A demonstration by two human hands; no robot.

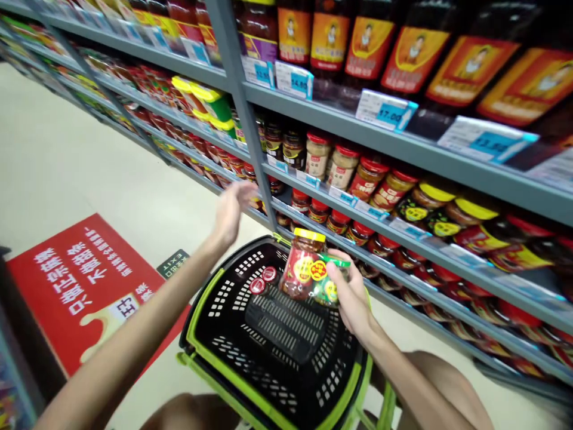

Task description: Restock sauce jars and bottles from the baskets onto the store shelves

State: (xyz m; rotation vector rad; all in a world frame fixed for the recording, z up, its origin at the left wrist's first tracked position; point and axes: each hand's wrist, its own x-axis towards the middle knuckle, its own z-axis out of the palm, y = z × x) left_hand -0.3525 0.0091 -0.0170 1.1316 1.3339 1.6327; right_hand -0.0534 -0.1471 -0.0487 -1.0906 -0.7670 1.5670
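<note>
Green-capped container (330,291) is pinched between the thumb and fingers of the right hand (353,295), with a yellow-lidded jar (298,272) against it, over the black basket (286,328). Ahead and leftward, the left hand (230,212) is blurred and unclenched, fingers extended near the shelf post (248,119); I cannot tell whether they touch it. Shelved jars (342,167) stand beyond both hands; left of the left hand lies a red floor sign (45,280).

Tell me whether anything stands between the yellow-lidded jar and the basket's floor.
Nothing visible does. The right hand holds the jar and a green-topped item over the basket; the left hand is off to the side.
</note>
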